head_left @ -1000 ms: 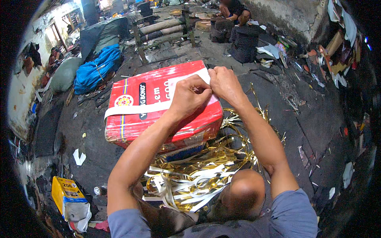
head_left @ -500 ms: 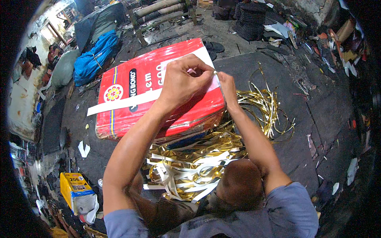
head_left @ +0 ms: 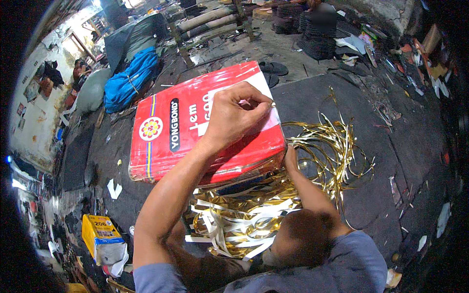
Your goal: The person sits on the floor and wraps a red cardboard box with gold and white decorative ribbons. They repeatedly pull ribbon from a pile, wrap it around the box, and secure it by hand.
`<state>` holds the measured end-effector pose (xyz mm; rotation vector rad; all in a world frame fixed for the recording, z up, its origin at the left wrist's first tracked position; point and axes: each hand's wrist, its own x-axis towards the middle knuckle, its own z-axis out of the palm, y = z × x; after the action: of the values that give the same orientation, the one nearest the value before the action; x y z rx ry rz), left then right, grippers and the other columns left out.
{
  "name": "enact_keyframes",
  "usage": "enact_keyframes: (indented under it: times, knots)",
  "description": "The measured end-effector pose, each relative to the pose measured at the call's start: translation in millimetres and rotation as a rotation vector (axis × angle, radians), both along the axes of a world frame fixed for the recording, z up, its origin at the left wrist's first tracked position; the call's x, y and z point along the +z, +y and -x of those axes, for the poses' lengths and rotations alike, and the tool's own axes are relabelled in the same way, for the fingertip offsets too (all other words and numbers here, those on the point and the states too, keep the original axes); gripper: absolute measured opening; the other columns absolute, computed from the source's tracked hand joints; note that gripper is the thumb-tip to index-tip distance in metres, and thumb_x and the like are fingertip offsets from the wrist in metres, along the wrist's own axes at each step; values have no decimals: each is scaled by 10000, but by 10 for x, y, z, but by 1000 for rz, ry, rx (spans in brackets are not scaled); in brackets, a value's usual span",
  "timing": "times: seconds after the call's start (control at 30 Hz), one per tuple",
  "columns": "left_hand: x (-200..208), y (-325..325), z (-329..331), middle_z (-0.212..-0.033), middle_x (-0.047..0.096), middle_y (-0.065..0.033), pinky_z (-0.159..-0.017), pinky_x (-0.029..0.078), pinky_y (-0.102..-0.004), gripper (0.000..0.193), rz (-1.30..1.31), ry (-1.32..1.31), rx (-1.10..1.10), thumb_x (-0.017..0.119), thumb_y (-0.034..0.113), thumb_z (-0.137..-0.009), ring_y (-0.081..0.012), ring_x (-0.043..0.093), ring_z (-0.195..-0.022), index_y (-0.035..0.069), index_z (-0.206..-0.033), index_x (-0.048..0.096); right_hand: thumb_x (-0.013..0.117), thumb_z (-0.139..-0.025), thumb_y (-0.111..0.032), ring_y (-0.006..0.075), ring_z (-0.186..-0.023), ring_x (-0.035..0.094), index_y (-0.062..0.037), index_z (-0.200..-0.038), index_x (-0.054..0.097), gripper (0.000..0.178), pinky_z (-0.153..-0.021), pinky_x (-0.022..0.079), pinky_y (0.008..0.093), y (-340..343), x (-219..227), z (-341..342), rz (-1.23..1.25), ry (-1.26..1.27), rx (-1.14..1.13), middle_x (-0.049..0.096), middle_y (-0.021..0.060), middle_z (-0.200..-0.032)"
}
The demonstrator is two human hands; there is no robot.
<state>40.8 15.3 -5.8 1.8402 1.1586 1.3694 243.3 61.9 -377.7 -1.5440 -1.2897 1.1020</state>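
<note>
A red box [head_left: 190,141] wrapped in clear film stands on the floor in front of me. Over its top reaches my left hand [head_left: 236,113], thumb and forefinger pinched together at the right edge; whatever is between the fingertips is too small to name. White and pale pink paper [head_left: 266,88] lies under and beside that hand. Down at the box's near right corner is my right hand [head_left: 291,158], its fingers mostly hidden. A tangle of thin gold strips [head_left: 337,141] spreads beside it. Wider gold and white strips [head_left: 234,219] lie heaped between the box and my body.
A yellow and white carton [head_left: 101,239] sits on the floor at the lower left. Farther off are a tied blue bundle [head_left: 128,80], dark sandals [head_left: 273,68], a rack with rolls [head_left: 207,24] and stacked black pieces [head_left: 317,34]. Scraps litter the right side.
The long white strip that ran leftward across the box from under my left hand is gone from there. My right hand has dropped from the left fingertips to beside the box. The view has shifted.
</note>
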Motion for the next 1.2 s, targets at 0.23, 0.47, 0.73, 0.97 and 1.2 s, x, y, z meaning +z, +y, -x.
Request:
enact_keyframes:
  times: [0.23,0.47,0.73,0.97,1.2]
  knots:
    - [-2,26,-35,-860,751,-58,-677,547,-276,53,-22,14,-10,788,71,-851,-120,697,-762,30,-878,808,631,-928,-216,438,-789,710,16,-910,756,264,-742,547,558,-84,-698,-177,121,-286,34,719,265,-860]
    - [36,32,-13,-858,737,-55,-662,541,-251,48,-72,39,-15,782,50,-849,-98,685,-752,20,-880,803,633,-910,-198,461,-846,710,25,-940,750,253,-791,564,570,-200,-637,-359,238,-408,25,734,268,-922]
    - [99,16,119,-967,713,-111,-701,598,-348,171,-468,387,-131,767,1,-853,-246,722,-810,35,-1020,783,646,-885,-179,486,-918,721,61,-974,726,269,-830,576,568,-332,-438,-473,248,-619,15,735,313,-991]
    - [61,105,93,-997,713,-136,-766,611,-377,221,-585,402,-167,786,-24,-830,-302,724,-882,25,-1045,760,620,-914,-142,494,-1045,701,56,-1034,698,245,-910,569,568,-326,-319,-879,183,-760,-11,718,324,-1061]
    - [-81,50,220,-949,696,-151,-738,586,-416,155,-672,469,-91,739,44,-879,-340,703,-851,23,-1031,759,577,-945,-214,467,-976,736,-8,-910,734,261,-850,599,562,-262,-484,-964,216,-886,-52,760,245,-1048]
